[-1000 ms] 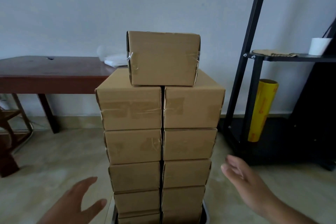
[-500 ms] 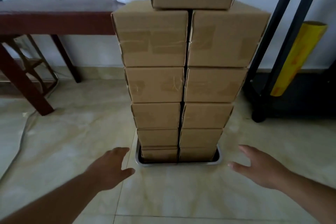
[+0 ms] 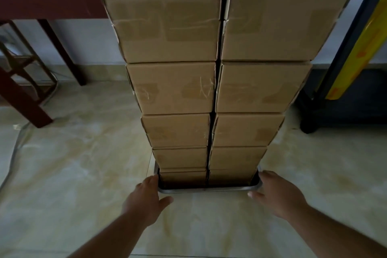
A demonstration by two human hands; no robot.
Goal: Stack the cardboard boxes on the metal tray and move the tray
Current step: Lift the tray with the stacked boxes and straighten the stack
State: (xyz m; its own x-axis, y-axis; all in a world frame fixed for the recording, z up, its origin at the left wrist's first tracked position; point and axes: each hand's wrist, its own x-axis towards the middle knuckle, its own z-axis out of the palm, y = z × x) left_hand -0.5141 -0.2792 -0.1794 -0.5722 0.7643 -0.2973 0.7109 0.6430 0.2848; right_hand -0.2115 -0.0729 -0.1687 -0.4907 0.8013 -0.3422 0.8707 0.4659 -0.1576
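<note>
- Head view, hands: both down at the metal tray (image 3: pixel 206 189) now, where half a second ago they hung spread in the air short of it. Left hand (image 3: pixel 146 196) at the tray's lower-left corner, fingertips against the rim, thumb splayed toward frame centre. Right hand (image 3: pixel 276 192) at the lower-right corner, fingers laid along the rim; neither grip curled under the edge yet, fingers near straight.
- Head view, load: cardboard boxes (image 3: pixel 211 90) in two columns filling the tray, top of the stack cut off by the upper frame edge. Stacking looks finished; lift or slide of the tray likely next, with a tall load prone to tipping.
- Head view, surface and room: tray flat on pale tiled floor (image 3: pixel 83 163). Dark red counter (image 3: pixel 48 2) at upper left against the wall, black rack (image 3: pixel 343 52) and yellow roll (image 3: pixel 360 48) at right.
</note>
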